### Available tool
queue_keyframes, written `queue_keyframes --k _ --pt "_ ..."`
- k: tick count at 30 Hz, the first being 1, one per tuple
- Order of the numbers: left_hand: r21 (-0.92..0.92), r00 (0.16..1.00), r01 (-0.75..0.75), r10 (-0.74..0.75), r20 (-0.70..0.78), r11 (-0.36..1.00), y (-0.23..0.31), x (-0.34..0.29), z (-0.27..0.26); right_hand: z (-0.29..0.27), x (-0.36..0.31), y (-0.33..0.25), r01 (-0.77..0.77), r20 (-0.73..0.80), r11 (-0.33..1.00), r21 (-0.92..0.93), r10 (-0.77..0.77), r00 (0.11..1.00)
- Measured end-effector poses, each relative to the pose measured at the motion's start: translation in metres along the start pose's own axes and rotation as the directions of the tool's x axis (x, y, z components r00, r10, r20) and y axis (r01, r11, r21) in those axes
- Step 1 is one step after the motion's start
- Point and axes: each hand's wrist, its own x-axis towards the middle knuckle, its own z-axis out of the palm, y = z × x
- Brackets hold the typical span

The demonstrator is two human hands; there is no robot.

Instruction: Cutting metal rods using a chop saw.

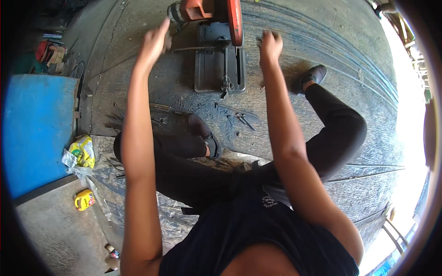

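Observation:
An abrasive cut-off saw (235, 23) with an orange-red motor and guard stands on the ground ahead of me. Its black base (198, 80) points towards me. My left hand (154, 43) hovers left of it, index finger stretched towards the motor end, slightly blurred; I make out nothing in it. To the saw's right is my right hand (270, 45), raised with its fingers curled in; whatever they might hold is hidden. A thin dark bar (189, 48) crosses the base's left edge, and whether it reaches my left hand is unclear.
Long steel rods (331, 41) stretch across the ground to the right. Pliers-like tools (244, 120) and short rods (159, 106) lie between my feet and the saw. At left are a blue panel (39, 133), a yellow bag (83, 152) and a yellow container (84, 200).

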Motion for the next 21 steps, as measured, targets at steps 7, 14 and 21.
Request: queue_keyframes --k 7,14,21 --pt "-0.201 0.970 -0.095 0.136 0.202 0.975 0.141 0.044 0.058 0.168 0.075 -0.142 0.788 0.772 0.065 -0.612 -0.167 0.614" --pt "-0.441 0.899 0.337 -0.146 0.412 0.832 0.116 0.096 0.065 0.164 0.039 -0.136 0.403 0.443 0.420 -0.813 -0.003 0.896" --pt "-0.478 0.932 0.259 -0.087 0.353 0.839 0.117 0.097 0.068 0.163 0.016 -0.145 0.461 0.439 0.379 -0.802 -0.148 0.886"
